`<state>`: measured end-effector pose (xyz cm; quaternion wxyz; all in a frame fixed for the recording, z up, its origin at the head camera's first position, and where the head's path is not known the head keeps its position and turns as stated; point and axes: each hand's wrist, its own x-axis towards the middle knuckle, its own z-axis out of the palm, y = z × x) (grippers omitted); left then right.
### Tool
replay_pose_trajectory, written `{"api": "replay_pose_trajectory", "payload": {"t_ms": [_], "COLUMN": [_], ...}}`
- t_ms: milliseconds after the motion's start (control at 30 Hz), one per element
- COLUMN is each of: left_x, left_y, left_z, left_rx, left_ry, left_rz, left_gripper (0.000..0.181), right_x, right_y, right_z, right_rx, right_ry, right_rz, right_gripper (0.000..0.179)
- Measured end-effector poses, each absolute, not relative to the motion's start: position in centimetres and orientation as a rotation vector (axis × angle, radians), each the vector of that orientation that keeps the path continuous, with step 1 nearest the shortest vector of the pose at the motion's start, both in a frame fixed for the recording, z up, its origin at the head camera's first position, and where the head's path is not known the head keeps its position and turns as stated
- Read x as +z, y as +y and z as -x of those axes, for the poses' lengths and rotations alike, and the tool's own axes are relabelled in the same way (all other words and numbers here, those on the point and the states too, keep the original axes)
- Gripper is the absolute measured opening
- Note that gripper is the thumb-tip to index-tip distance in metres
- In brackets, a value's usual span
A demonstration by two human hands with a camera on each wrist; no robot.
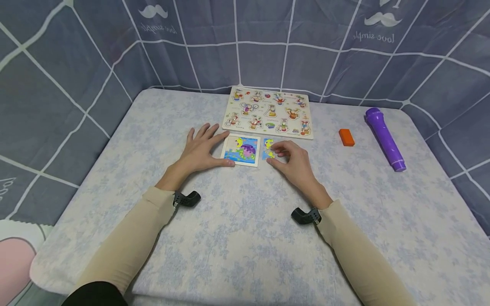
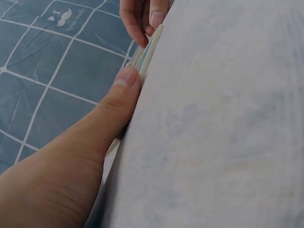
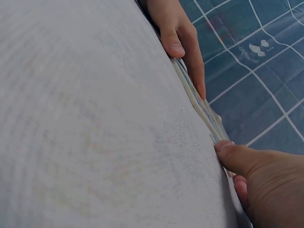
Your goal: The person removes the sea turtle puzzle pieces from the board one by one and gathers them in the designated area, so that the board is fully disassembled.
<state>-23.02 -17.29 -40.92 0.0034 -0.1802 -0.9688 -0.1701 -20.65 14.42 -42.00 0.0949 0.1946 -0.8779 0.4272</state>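
A small square picture puzzle [image 1: 241,150] with a white frame lies on the table, showing a purple and pink sea creature over blue water. My left hand [image 1: 200,148] is spread at its left side, the thumb on the lower edge and the index finger by the upper left corner. Just right of the frame is a narrow puzzle piece [image 1: 266,154] in blue and yellow. My right hand [image 1: 292,163] pinches this piece between thumb and curled fingers, which partly cover it. In the right wrist view the right thumb [image 3: 232,154] touches the piece's edge.
Behind the small puzzle lies a larger wooden board [image 1: 268,112] with several cartoon figures. An orange block [image 1: 346,137] and a purple cylinder like a flashlight or microphone [image 1: 384,138] lie to the right. A grid-patterned curtain [image 1: 264,63] encloses the table's back.
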Motion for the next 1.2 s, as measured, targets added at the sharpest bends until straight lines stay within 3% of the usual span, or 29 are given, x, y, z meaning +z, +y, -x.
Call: {"api": "replay_pose_trajectory", "payload": {"t_ms": [1200], "left_x": [-41.1], "left_y": [-17.6], "left_z": [22.8], "left_rx": [-0.568], "left_ry": [-3.037], "left_rz": [0.539], "left_gripper": [0.110], "right_x": [-41.0], "right_y": [12.8], "right_z": [21.3], "right_rx": [1.302], "right_ry": [-2.538], "right_rz": [-0.633], "right_gripper": [0.024]}}
